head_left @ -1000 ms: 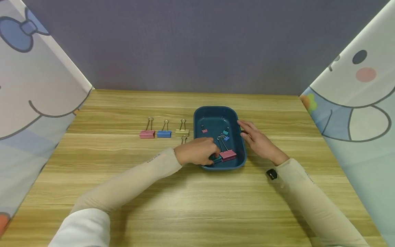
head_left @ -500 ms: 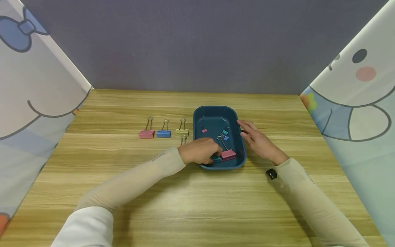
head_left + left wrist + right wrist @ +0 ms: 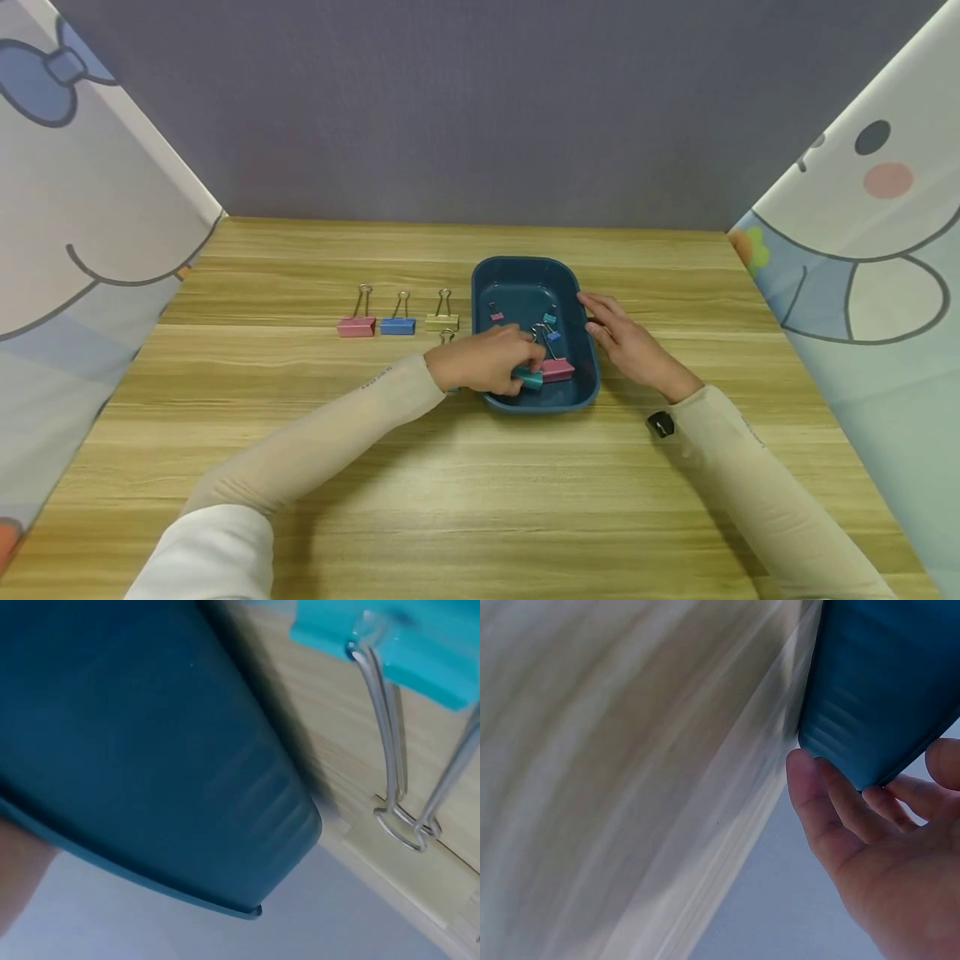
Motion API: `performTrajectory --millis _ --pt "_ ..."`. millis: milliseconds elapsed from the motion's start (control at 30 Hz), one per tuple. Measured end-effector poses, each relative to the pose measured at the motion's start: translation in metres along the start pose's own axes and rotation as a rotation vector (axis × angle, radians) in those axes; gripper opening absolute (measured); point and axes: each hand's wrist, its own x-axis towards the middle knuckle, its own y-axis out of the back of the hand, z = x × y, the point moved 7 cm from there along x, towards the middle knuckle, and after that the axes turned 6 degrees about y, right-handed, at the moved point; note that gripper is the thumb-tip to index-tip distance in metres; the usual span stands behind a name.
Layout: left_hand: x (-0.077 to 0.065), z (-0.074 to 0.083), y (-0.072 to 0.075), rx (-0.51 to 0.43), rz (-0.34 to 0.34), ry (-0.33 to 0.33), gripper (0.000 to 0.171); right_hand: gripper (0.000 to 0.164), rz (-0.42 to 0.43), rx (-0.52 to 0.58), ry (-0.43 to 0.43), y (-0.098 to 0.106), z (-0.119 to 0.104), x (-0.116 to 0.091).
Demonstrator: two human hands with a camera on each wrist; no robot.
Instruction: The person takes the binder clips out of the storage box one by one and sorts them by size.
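Head view: L hand [image 3: 489,360], fingers clamped on a teal clip [image 3: 531,379], is in the blue tray [image 3: 542,409] twd its near edge, pink clip [image 3: 557,371] just beside; R hand [image 3: 628,343], fingers straight, touches tray's R edge. L wrist: 2nd teal clip [image 3: 420,656] & yellow clip [image 3: 412,862] outside tray's wall. R wrist: R fingers at tray's corner.

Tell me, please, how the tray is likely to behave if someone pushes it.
The tray would probably slide rather than tip, since its broad base sits flat on the table. Its smooth, plastic-looking walls suggest it is fairly stiff and light. The small clips inside might shift, as they appear to lie loose.
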Motion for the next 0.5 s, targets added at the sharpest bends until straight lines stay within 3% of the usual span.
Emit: performTrajectory --millis 500 --pt "-0.008 0.000 0.024 -0.005 0.085 -0.033 0.017 0.048 0.003 -0.017 -0.012 0.001 0.001 -0.001"
